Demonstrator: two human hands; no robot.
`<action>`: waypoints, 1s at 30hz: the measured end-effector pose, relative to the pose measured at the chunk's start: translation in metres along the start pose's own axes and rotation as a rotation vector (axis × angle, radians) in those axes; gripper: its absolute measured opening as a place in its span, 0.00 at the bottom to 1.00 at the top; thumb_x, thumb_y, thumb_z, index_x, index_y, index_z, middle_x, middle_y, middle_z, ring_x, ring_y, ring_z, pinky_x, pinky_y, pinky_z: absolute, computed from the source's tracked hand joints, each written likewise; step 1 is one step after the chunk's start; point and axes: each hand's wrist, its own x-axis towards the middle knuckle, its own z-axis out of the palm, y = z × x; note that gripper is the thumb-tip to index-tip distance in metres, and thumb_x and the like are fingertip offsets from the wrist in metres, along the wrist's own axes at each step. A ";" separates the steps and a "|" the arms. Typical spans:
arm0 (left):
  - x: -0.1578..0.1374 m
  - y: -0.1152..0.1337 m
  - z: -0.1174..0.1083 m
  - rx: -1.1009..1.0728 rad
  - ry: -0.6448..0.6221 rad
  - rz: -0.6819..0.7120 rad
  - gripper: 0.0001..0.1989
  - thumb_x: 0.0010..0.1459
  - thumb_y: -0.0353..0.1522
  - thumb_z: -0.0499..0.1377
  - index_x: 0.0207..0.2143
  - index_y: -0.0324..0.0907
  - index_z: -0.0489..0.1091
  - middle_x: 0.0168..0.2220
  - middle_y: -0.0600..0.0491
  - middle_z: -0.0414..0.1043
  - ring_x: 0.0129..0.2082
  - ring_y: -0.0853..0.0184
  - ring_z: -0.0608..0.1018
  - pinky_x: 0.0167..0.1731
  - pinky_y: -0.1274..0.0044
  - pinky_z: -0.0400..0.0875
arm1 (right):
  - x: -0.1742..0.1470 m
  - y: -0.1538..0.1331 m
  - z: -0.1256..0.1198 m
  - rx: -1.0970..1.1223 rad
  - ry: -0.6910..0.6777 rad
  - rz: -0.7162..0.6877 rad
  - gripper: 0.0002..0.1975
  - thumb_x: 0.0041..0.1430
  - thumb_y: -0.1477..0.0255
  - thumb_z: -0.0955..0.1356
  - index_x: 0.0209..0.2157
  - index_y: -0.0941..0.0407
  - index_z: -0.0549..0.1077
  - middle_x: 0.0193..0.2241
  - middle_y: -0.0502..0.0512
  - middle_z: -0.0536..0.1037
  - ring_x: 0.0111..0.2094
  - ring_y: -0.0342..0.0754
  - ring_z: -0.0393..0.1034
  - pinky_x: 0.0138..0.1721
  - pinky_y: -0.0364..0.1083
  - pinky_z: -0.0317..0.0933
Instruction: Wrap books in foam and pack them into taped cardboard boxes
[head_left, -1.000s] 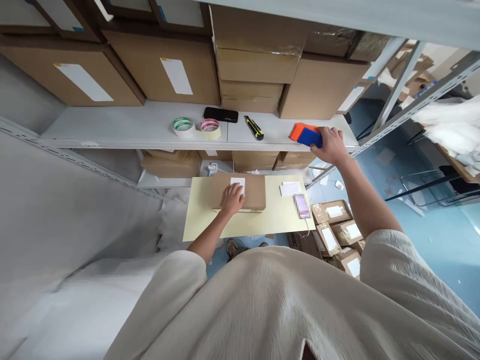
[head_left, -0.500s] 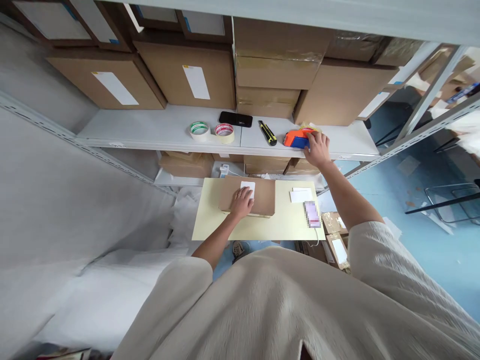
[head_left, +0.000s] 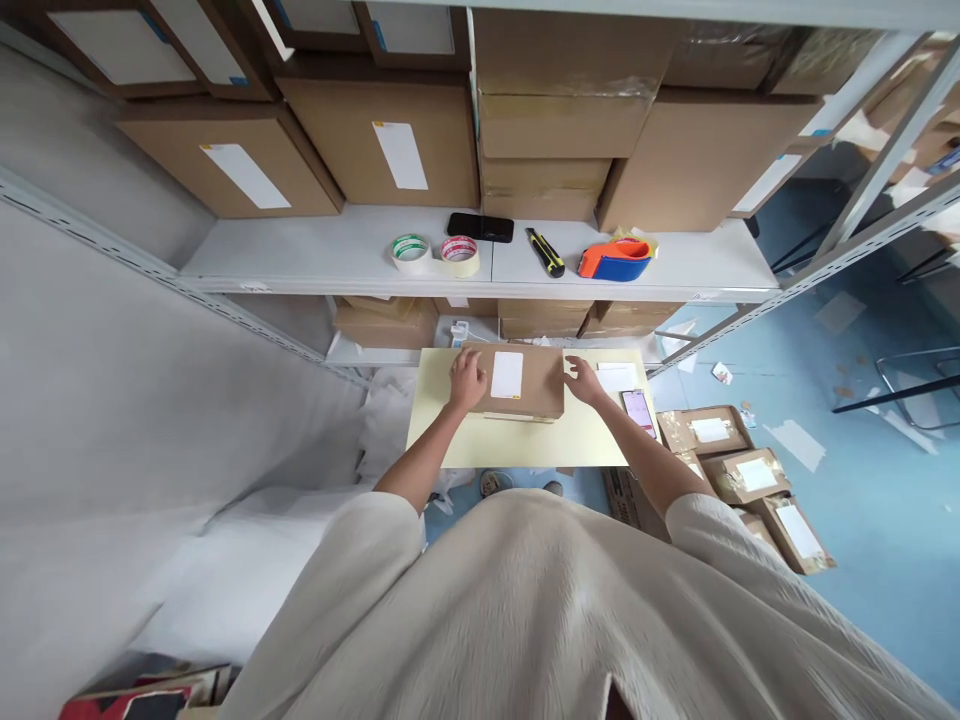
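A closed cardboard box [head_left: 540, 384] with a white label [head_left: 507, 375] on top lies on the pale yellow table [head_left: 525, 445]. My left hand [head_left: 467, 382] is at its left end, fingers bent over the edge and gripping it. At the opposite end is my right hand [head_left: 583, 380], its thumb and fingers apart beside the right edge; whether they touch the cardboard is hard to tell. The orange and blue tape dispenser [head_left: 616, 260] rests on the shelf above, with no hand on it.
On the shelf [head_left: 315, 250] are two tape rolls [head_left: 459, 255], a black phone [head_left: 481, 227] and a yellow-black utility knife [head_left: 545, 252]. Large cartons [head_left: 390, 140] stand behind. White slips [head_left: 616, 376] and a lit phone [head_left: 639, 413] lie at the table's right. Taped boxes [head_left: 750, 473] sit on the floor.
My right hand has let go of the tape dispenser and come down to the box's right end. My left hand has slid from the label to the left end.
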 end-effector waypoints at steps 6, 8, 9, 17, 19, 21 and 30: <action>0.024 -0.014 -0.010 -0.111 -0.044 -0.162 0.38 0.64 0.30 0.63 0.76 0.40 0.64 0.78 0.33 0.64 0.80 0.44 0.65 0.79 0.51 0.61 | 0.016 -0.013 0.016 0.359 -0.015 0.224 0.50 0.56 0.57 0.76 0.78 0.48 0.62 0.70 0.68 0.75 0.66 0.64 0.75 0.67 0.61 0.71; 0.024 -0.015 -0.009 -0.144 -0.077 -0.178 0.41 0.64 0.32 0.65 0.77 0.41 0.62 0.77 0.33 0.65 0.78 0.43 0.68 0.78 0.51 0.62 | 0.013 -0.017 0.018 0.421 -0.014 0.228 0.54 0.54 0.56 0.77 0.80 0.48 0.59 0.70 0.67 0.76 0.65 0.63 0.76 0.67 0.61 0.71; 0.023 -0.016 -0.009 -0.153 -0.080 -0.194 0.42 0.64 0.33 0.66 0.78 0.41 0.62 0.77 0.33 0.66 0.78 0.42 0.69 0.77 0.51 0.63 | 0.011 -0.019 0.019 0.430 -0.008 0.229 0.56 0.54 0.56 0.77 0.80 0.48 0.57 0.70 0.68 0.77 0.65 0.63 0.76 0.67 0.60 0.71; 0.004 -0.016 -0.020 -0.299 0.030 -0.239 0.45 0.67 0.42 0.68 0.81 0.47 0.57 0.72 0.37 0.69 0.72 0.47 0.74 0.71 0.57 0.71 | -0.012 -0.029 0.010 0.378 0.076 0.159 0.56 0.59 0.51 0.73 0.83 0.49 0.53 0.69 0.67 0.75 0.66 0.63 0.75 0.66 0.57 0.71; 0.002 -0.013 -0.023 -0.320 0.067 -0.220 0.44 0.69 0.43 0.67 0.81 0.49 0.56 0.70 0.38 0.70 0.69 0.49 0.77 0.70 0.59 0.72 | -0.012 -0.030 0.006 0.372 0.111 0.086 0.54 0.61 0.49 0.72 0.83 0.47 0.54 0.68 0.65 0.75 0.66 0.62 0.74 0.66 0.58 0.71; -0.002 -0.011 -0.025 -0.323 0.097 -0.211 0.42 0.71 0.43 0.66 0.81 0.49 0.54 0.68 0.39 0.70 0.66 0.51 0.79 0.67 0.62 0.74 | -0.012 -0.028 0.004 0.348 0.142 0.037 0.52 0.63 0.46 0.71 0.82 0.46 0.55 0.68 0.64 0.75 0.66 0.61 0.74 0.65 0.56 0.71; -0.039 -0.027 -0.027 -0.179 0.020 -0.352 0.29 0.79 0.49 0.54 0.71 0.42 0.68 0.53 0.39 0.82 0.58 0.48 0.84 0.60 0.62 0.77 | -0.031 0.000 0.021 0.121 0.169 0.191 0.52 0.64 0.30 0.60 0.71 0.56 0.69 0.55 0.66 0.81 0.55 0.60 0.78 0.54 0.51 0.74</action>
